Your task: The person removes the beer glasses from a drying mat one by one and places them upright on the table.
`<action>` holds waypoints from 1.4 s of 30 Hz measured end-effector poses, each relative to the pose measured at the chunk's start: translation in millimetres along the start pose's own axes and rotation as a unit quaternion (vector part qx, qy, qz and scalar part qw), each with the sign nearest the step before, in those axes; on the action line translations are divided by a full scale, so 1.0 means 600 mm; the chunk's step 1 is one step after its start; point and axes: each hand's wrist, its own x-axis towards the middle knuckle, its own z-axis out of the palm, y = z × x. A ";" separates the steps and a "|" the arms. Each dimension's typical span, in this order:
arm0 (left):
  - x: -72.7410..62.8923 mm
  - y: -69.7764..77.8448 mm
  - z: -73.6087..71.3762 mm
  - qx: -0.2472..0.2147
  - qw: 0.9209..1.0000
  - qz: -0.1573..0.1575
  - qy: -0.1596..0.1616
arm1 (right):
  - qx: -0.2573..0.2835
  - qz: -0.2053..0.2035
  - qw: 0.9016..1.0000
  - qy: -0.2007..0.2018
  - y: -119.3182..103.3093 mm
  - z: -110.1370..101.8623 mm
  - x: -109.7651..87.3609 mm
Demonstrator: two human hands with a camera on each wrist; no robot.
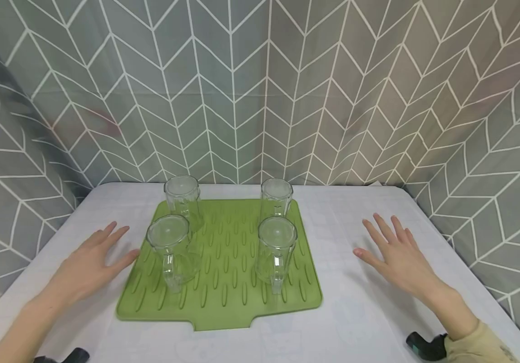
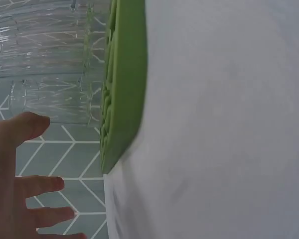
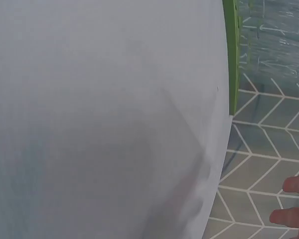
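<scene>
A green ribbed drying mat [image 1: 223,305] lies on the white-covered table, and clear glass mugs stand on it in two rows. Nearer me are the front left mug [image 1: 169,257] and the front right mug [image 1: 278,252], their handles toward me. Behind them are the back left mug [image 1: 182,194] and the back right mug [image 1: 276,196]. My left hand [image 1: 89,267] is spread with nothing in it, its thumb close to the mat's left edge, beside the front left mug. Off to the right of the mat, my right hand [image 1: 398,259] is spread over the table, holding nothing.
White cloth [image 1: 346,333] covers the table around the mat. A grey curtain [image 1: 250,101] with white chevron lines rises behind the far edge and along both sides. Black straps or mounts [image 1: 425,347] show at both wrists.
</scene>
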 end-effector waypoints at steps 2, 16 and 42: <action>0.002 0.003 0.005 -0.012 1.000 -0.004 -0.014 | 0.007 0.000 1.000 -0.008 -0.005 0.001 0.001; 0.010 0.021 0.015 -0.084 0.995 -0.032 -0.044 | 0.060 -0.014 0.998 -0.013 -0.038 0.012 0.006; 0.010 0.021 0.042 -0.171 0.984 -0.039 0.011 | 0.163 -0.004 0.987 0.003 -0.084 0.034 0.028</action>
